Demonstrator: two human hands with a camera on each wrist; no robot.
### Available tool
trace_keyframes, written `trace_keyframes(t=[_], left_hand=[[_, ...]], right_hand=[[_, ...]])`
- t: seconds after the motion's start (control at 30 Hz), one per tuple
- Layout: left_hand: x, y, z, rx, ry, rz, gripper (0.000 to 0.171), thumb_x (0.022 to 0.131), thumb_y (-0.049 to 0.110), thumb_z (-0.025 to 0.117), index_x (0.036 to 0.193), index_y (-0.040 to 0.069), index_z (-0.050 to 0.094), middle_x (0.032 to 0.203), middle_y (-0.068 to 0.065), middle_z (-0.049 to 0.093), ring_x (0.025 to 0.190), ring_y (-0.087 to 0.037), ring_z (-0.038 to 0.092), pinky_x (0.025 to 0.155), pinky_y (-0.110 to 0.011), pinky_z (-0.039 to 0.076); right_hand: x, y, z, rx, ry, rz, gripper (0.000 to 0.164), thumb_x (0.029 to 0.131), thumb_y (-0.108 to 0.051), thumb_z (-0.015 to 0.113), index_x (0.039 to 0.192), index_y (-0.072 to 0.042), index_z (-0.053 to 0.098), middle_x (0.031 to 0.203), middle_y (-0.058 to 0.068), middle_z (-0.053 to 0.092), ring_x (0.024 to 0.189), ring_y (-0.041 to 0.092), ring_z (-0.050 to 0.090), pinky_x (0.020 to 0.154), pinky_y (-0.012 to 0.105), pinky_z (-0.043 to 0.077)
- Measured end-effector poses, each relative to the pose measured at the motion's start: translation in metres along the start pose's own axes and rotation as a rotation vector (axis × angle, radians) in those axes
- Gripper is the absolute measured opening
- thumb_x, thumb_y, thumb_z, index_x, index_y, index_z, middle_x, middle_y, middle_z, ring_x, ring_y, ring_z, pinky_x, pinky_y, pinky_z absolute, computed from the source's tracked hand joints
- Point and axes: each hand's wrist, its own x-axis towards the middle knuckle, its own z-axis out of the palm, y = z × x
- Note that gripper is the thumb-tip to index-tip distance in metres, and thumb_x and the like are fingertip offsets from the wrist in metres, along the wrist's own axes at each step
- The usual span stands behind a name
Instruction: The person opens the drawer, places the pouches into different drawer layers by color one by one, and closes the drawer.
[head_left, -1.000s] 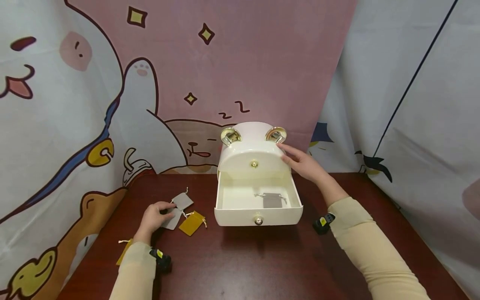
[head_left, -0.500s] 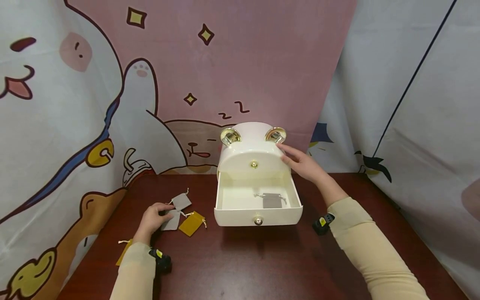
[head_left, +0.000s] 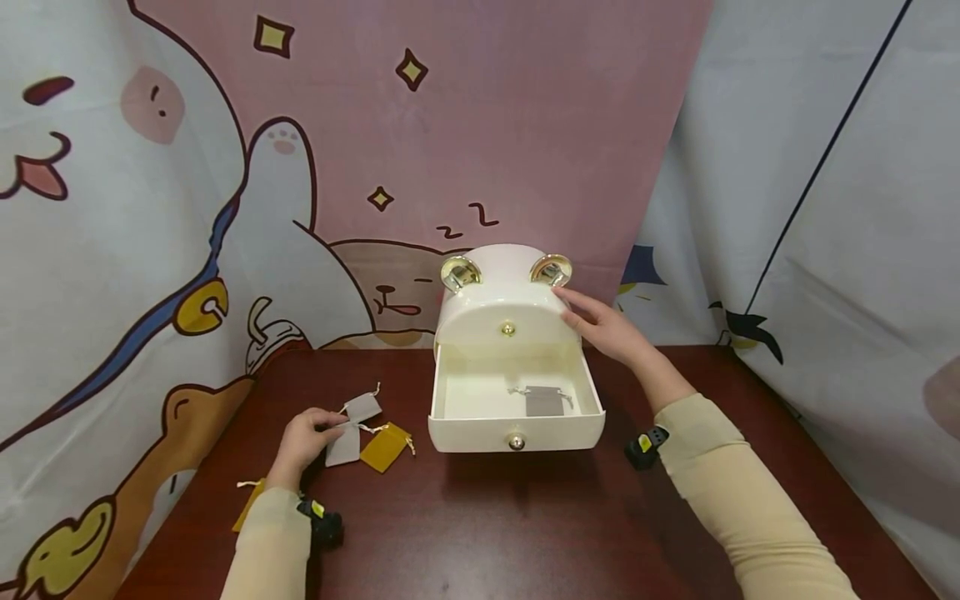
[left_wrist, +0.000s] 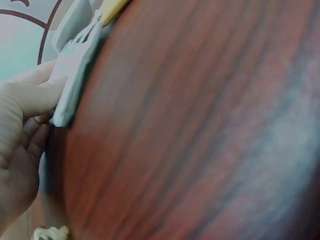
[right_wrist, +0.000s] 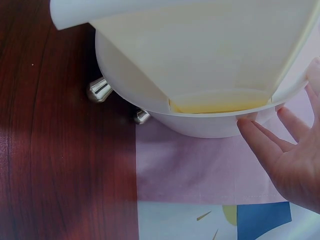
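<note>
In the head view my left hand (head_left: 303,442) pinches a small grey drawstring pouch (head_left: 342,447) by its upper end. The left wrist view has thumb and fingertips on that grey pouch (left_wrist: 70,82). Just beyond lies another grey pouch (head_left: 363,407), and a mustard-yellow pouch (head_left: 386,448) is at the right. My right hand (head_left: 606,327) rests with spread fingers against the right side of a cream storage box (head_left: 501,293). Its lower drawer (head_left: 472,435) is pulled out, with one grey pouch (head_left: 544,402) flat on the drawer floor.
A second yellow pouch (head_left: 250,507) lies partly hidden behind the left sleeve. Two gold ear-like pieces (head_left: 461,272) top the box, close to the printed cloth backdrop (head_left: 525,125). The dark red wooden table (head_left: 510,525) extends in front of the drawer.
My left hand has shifted slightly, turning the grey pouch it pinches. The far grey pouch and nearby yellow pouch have moved a little. The right hand and box stay as they were.
</note>
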Motion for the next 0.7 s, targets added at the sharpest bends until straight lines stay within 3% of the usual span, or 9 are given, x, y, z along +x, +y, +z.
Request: trace_keyframes(t=[0.13, 0.47, 0.7], left_hand=[[0.0, 0.0, -0.005, -0.008, -0.022, -0.018, 0.013, 0.085, 0.0, 0.075, 0.097, 0.0, 0.078, 0.1, -0.017, 0.069, 0.099, -0.038, 0.062, 0.086, -0.051, 0.05], [-0.004, 0.012, -0.029, -0.094, -0.09, -0.127, 0.013, 0.086, 0.005, 0.076, 0.098, 0.0, 0.078, 0.101, -0.015, 0.071, 0.094, -0.029, 0.062, 0.075, -0.034, 0.052], [-0.003, 0.022, -0.043, -0.14, -0.102, -0.116, 0.013, 0.087, 0.007, 0.076, 0.098, 0.0, 0.078, 0.102, -0.014, 0.071, 0.092, -0.024, 0.061, 0.074, -0.033, 0.052]], right_hand=[[0.0, 0.001, 0.001, 0.018, -0.006, 0.003, 0.059, 0.102, -0.042, 0.052, 0.156, -0.026, 0.034, 0.161, 0.008, 0.027, 0.135, 0.041, 0.041, 0.1, 0.058, 0.042], [0.001, -0.001, 0.001, 0.03, -0.005, -0.002, 0.058, 0.104, -0.037, 0.051, 0.156, -0.022, 0.033, 0.161, 0.011, 0.025, 0.134, 0.042, 0.042, 0.098, 0.057, 0.044], [-0.008, -0.021, -0.001, 0.054, -0.027, 0.021, 0.056, 0.105, -0.025, 0.049, 0.157, -0.012, 0.03, 0.161, 0.018, 0.022, 0.134, 0.046, 0.041, 0.096, 0.057, 0.046]])
